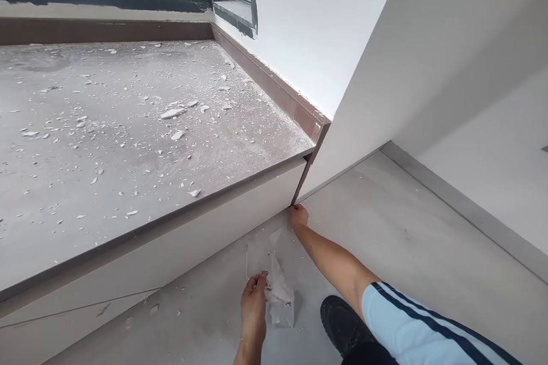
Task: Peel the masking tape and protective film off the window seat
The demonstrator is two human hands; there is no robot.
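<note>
My left hand (254, 307) is closed, its fingers pinching a clear plastic bag (280, 291) with some dark printing on it. The bag hangs just above or against the grey floor; I cannot tell which. Further forward, my right hand (299, 215) is closed low at the corner where the white front panel (240, 214) under the window ledge meets the wall and floor. Whatever its fingers hold, if anything, is hidden. Directly above that hand runs the dark brown end edge (311, 162) of the ledge trim.
The wide window ledge (128, 165) is strewn with white flakes and dust, including a larger chip (172, 113). Brown upstand trim (274, 86) borders it below the windows. A grey skirting board (454, 199) lines the right wall. My black shoe (342, 322) stands on the floor.
</note>
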